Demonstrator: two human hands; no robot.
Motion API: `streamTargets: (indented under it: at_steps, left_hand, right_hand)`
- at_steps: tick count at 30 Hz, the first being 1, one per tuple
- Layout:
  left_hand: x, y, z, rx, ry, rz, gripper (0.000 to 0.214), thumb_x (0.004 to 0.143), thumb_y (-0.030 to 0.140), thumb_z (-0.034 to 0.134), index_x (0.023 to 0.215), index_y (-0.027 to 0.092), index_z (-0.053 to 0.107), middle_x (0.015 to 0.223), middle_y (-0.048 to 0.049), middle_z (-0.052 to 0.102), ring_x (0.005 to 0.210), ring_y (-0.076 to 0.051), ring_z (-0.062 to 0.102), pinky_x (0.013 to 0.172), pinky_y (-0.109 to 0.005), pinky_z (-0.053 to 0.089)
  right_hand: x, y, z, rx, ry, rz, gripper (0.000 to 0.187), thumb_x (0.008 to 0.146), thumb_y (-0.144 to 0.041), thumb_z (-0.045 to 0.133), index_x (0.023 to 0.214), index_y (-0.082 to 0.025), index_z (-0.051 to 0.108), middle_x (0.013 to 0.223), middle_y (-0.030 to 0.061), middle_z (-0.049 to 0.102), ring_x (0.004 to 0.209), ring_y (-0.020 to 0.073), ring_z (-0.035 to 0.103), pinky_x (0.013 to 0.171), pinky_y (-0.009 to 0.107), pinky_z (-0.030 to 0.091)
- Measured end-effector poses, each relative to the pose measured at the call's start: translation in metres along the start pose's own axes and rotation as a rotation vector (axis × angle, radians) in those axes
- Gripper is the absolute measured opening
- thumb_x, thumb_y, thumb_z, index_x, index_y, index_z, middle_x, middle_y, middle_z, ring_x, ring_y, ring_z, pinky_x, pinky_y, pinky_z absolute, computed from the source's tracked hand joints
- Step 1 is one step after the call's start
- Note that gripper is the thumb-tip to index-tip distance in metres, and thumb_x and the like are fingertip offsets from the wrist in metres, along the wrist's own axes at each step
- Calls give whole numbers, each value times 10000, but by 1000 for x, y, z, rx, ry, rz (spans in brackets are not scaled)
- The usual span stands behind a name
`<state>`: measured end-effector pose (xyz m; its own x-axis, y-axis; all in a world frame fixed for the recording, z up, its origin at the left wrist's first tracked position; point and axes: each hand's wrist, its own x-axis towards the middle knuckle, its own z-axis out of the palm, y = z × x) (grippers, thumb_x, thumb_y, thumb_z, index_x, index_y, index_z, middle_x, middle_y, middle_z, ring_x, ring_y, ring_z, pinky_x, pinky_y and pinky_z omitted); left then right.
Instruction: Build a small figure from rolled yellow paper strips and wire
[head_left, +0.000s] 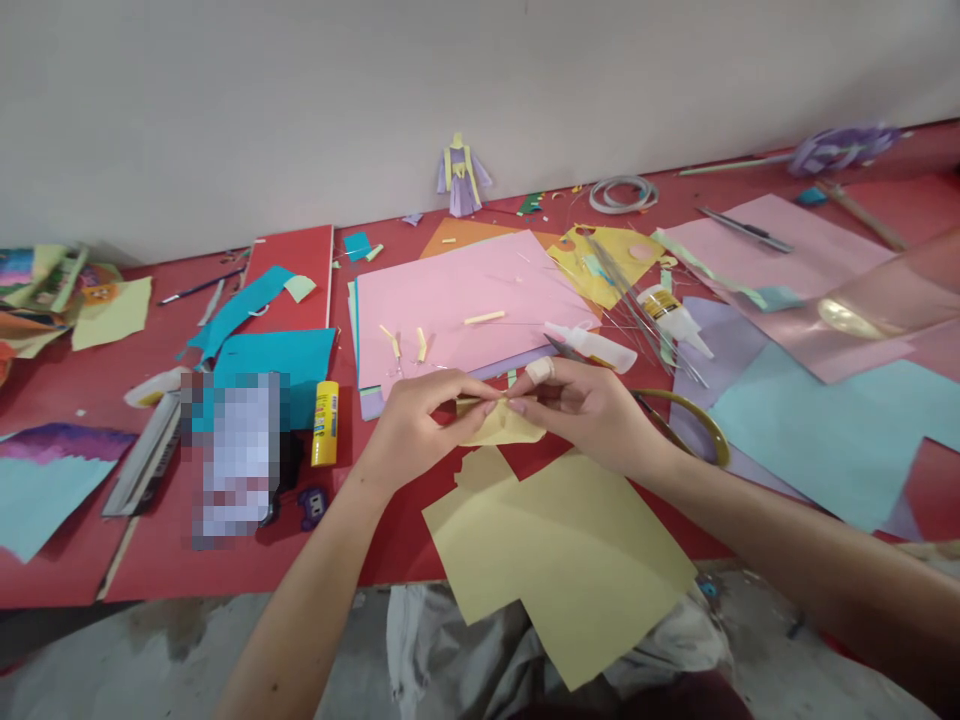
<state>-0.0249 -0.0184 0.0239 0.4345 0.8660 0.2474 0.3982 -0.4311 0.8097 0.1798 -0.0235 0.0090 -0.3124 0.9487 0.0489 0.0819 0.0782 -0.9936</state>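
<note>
Both hands meet over the red table and pinch one small piece of pale yellow paper (504,428). My left hand (431,425) grips its left part between thumb and fingers. My right hand (581,400), with a bandage on one finger, pinches it at the middle, the thumbs almost touching. The paper's upper edge is partly hidden by the fingers. Below them a larger pale yellow sheet (562,550) with cut-out edges hangs over the table's front edge. Scissors with a yellow handle (716,430) lie beside my right hand, partly covered by it.
Pink paper (465,280) with small rolled yellow pieces lies beyond the hands. A glue stick (325,425) stands to the left. Glue bottles (671,312), wires and blue paper (832,430) lie to the right. A paper dress figure (459,180) leans at the wall.
</note>
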Motion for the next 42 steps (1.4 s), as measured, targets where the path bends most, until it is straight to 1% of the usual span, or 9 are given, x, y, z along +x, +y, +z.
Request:
streamTargets:
  at_steps: [7,11,14,17,20,25,31,37,42]
  left_hand:
    - [0,1,-1,-13,9,23,115,850,126,646,916,194,710,894,3,728,818,-83,670,696,-137,534]
    - [1,1,-1,-6,13,30,80,859,174,651,905,199,712,887,-16,729,802,-112,674,688,-185,552]
    - [0,0,0,5,26,48,94,860,167,644,914,203,712,896,-28,726,804,-126,673,691,-213,562]
    - [0,-1,1,0,43,77,111,856,147,639,921,201,711,906,-33,725,819,-128,675,693,-214,566]
    - [0,-2,1,11,35,78,111,860,151,638,923,203,711,914,-33,729,828,-128,680,711,-217,570]
    - [0,-1,1,46,32,52,103,861,162,642,928,204,708,909,-23,732,818,-117,681,677,-189,561]
    - [-1,-3,3,71,57,155,135,853,113,631,929,201,700,916,-27,731,836,-122,679,717,-217,561]
    - [-2,-4,3,104,34,89,121,867,145,628,939,214,696,913,-17,744,803,-117,689,673,-200,549]
    - [-2,-3,2,107,40,187,142,873,118,601,940,213,683,917,-24,743,813,-126,687,711,-237,549]
  right_hand:
    - [0,2,0,50,-19,-6,80,810,-249,701,852,-185,679,807,5,674,754,127,628,686,253,510]
    - [0,0,0,53,-2,-2,87,801,-260,709,832,-183,682,819,16,685,753,138,634,689,268,518]
    - [0,-1,0,42,-8,12,137,787,-304,728,839,-184,686,830,29,697,776,161,647,707,295,532]
    - [1,0,0,34,-7,20,193,782,-353,733,865,-184,697,842,37,707,792,175,654,712,310,541]
    - [1,1,-1,20,5,24,172,790,-341,725,851,-181,703,818,31,703,764,163,647,690,300,535]
    - [1,1,-1,16,6,14,141,793,-314,723,845,-184,707,807,23,698,755,154,642,679,287,527]
    - [2,2,-1,21,2,28,178,779,-338,730,844,-176,693,800,26,697,749,160,648,660,288,523]
    - [1,1,-1,-5,9,20,142,793,-316,709,834,-181,694,803,33,700,743,161,646,648,286,525]
    - [3,2,-1,37,-16,47,197,775,-362,730,847,-182,699,821,34,708,761,167,656,666,294,525]
